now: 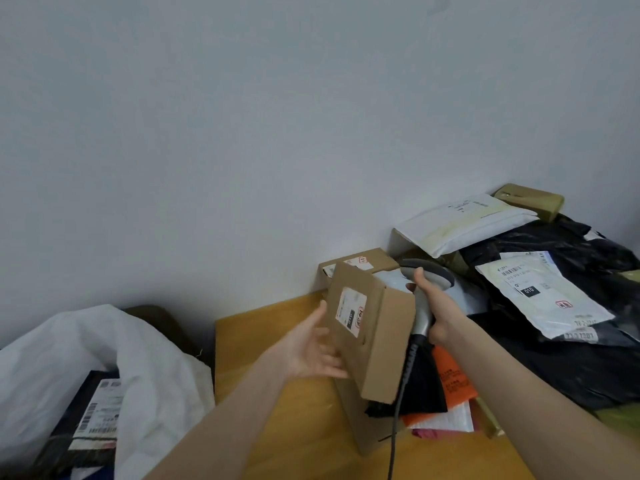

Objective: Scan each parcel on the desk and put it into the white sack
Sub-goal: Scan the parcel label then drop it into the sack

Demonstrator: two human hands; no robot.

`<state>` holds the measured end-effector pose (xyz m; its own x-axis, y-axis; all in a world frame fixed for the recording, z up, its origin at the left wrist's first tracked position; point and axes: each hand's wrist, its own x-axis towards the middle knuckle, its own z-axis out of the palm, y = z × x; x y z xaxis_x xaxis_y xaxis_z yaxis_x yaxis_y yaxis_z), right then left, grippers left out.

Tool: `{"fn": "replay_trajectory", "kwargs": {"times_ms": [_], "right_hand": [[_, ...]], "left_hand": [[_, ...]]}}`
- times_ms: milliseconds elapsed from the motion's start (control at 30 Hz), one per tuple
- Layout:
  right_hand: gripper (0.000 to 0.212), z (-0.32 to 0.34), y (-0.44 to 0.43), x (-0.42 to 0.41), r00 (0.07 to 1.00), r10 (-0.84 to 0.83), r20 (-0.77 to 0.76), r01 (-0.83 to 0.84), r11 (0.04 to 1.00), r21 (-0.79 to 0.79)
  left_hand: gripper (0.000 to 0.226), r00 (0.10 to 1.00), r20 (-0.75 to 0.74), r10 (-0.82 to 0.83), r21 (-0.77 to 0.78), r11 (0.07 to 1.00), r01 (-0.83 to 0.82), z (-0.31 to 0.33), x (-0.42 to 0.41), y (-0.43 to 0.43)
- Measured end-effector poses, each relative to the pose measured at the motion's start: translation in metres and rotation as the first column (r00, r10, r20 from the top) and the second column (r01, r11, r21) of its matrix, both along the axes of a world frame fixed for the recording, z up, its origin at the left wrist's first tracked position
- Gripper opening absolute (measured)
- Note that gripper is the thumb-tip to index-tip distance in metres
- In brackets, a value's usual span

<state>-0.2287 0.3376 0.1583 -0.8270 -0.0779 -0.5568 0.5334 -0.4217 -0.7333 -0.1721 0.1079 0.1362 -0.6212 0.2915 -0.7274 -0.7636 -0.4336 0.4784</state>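
My left hand holds a flat brown cardboard box from its left side, tilted upright above the desk, its white label facing me. To the right of the box, my right hand grips the handle of a grey barcode scanner, whose head points left over the box's top edge. The scanner's cable hangs down toward the desk. The white sack lies open at the lower left, beside the desk, with a dark labelled parcel inside it.
On the wooden desk, more parcels pile up at right: black plastic bags, a white labelled mailer, a white padded envelope, brown boxes, an orange bag. A grey wall stands behind.
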Motion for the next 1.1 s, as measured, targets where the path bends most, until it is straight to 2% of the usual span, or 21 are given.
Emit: {"fn": "replay_trajectory", "kwargs": {"times_ms": [100,233,367,500,600,733,867,967,1033,1100], "right_hand": [[0.052,-0.004,0.007,0.011,1.0,-0.008,0.023,0.008,1.0,0.006],[0.046,-0.005,0.015,0.025,1.0,-0.006,0.023,0.005,0.999,0.046],[0.044,-0.004,0.017,0.036,1.0,-0.01,0.021,0.009,0.996,0.087],[0.043,-0.012,0.015,0.043,0.999,0.015,0.041,-0.019,0.995,0.101],[0.043,-0.018,0.013,0.047,0.998,0.03,0.061,-0.035,0.995,0.093],[0.044,-0.019,0.019,0.051,0.999,0.02,0.045,-0.027,0.986,0.164],[0.043,-0.02,0.026,0.054,0.998,-0.057,-0.001,0.056,0.963,0.264],[0.044,-0.019,0.03,0.051,0.996,-0.085,-0.03,0.09,0.945,0.314],[0.044,-0.015,0.035,0.045,0.995,-0.09,-0.044,0.1,0.932,0.348],[0.042,-0.011,0.041,0.039,0.993,-0.101,-0.061,0.117,0.912,0.394]], "left_hand": [[0.103,0.999,0.029,-0.016,-0.084,0.996,0.018,-0.027,0.014,0.022],[0.092,0.995,0.078,0.069,-0.143,0.988,-0.057,-0.054,0.026,0.039],[0.083,0.987,0.133,0.095,-0.073,0.994,-0.086,-0.065,0.041,0.053],[0.057,0.977,0.171,0.129,0.155,0.976,-0.156,-0.07,0.055,0.071],[0.046,0.973,0.161,0.164,0.198,0.961,-0.194,-0.076,0.062,0.083],[0.046,0.956,0.133,0.26,0.054,0.962,-0.269,-0.089,0.064,0.066],[0.073,0.972,0.072,0.226,-0.15,0.965,-0.213,-0.093,0.062,0.039],[0.095,0.971,-0.18,0.158,-0.43,0.875,-0.222,-0.092,0.048,0.035],[0.095,0.922,-0.373,0.104,-0.493,0.819,-0.292,-0.078,0.025,0.041],[0.09,0.89,-0.454,-0.038,-0.572,0.779,-0.258,-0.064,-0.004,0.052]]}}
